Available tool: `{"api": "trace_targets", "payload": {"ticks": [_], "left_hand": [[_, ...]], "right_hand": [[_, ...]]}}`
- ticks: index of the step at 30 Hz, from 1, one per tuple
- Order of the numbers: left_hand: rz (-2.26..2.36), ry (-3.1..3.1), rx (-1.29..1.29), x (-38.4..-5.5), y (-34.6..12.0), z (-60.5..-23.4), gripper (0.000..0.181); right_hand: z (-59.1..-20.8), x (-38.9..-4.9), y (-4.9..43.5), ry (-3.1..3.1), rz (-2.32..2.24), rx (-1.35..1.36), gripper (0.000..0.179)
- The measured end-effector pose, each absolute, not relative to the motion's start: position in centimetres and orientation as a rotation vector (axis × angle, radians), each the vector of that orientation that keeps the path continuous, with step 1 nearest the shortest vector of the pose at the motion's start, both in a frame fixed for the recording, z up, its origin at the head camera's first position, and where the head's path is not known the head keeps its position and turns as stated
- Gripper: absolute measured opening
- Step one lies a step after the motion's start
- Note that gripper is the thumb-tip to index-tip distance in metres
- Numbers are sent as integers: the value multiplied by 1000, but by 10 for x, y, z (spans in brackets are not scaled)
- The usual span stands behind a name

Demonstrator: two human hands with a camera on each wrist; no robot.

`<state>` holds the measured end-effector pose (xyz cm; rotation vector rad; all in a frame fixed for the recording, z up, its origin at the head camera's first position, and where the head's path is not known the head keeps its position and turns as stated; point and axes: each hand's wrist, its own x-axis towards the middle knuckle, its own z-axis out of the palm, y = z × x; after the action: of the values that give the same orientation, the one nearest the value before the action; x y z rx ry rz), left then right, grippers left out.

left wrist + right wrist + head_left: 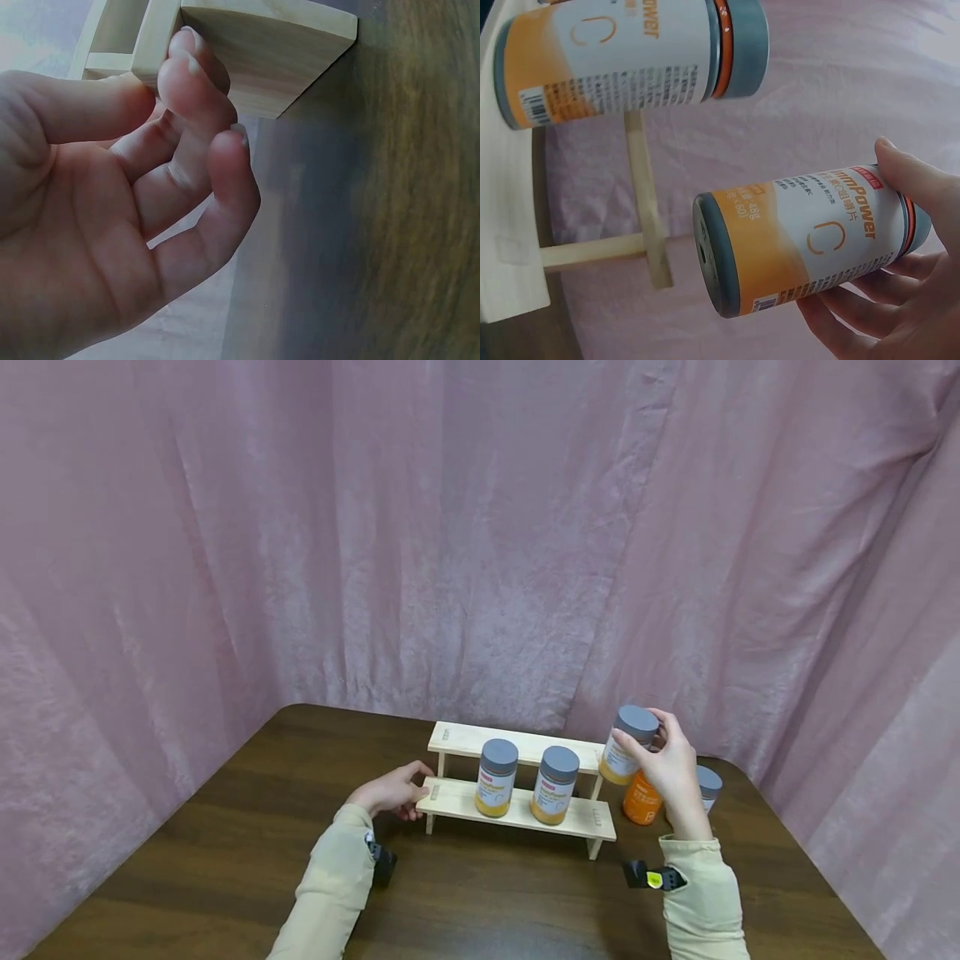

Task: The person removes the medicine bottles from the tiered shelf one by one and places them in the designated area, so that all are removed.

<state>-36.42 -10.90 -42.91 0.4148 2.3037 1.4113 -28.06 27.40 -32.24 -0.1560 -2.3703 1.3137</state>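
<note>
My right hand (675, 768) grips a supplement jar (802, 240) with a grey lid and a white and yellow label, near the lid. The jar is held tilted in the air by the right end of a two-tier wooden shelf (517, 814). At the other end, my left hand (386, 792) pinches the lower board's left edge. In the left wrist view its thumb and fingertips meet the wooden end (262, 45). Two like jars, a left one (495, 781) and a right one (555, 787), stand upright on the lower board.
Behind the right hand, an orange jar (642, 802) and another grey-lidded jar (708, 783) stand on the dark wooden table (510, 893), partly hidden. The upper board (510, 742) runs along the back. A pink curtain (480, 543) hangs beyond the table.
</note>
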Motion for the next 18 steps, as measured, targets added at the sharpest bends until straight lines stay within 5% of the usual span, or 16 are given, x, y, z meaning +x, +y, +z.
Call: {"api": "trace_targets", "payload": {"ticks": [18], "left_hand": [[1484, 2242, 409, -364, -112, -433, 35]], "right_hand": [[-326, -268, 312, -2461, 1177, -163, 71]]}}
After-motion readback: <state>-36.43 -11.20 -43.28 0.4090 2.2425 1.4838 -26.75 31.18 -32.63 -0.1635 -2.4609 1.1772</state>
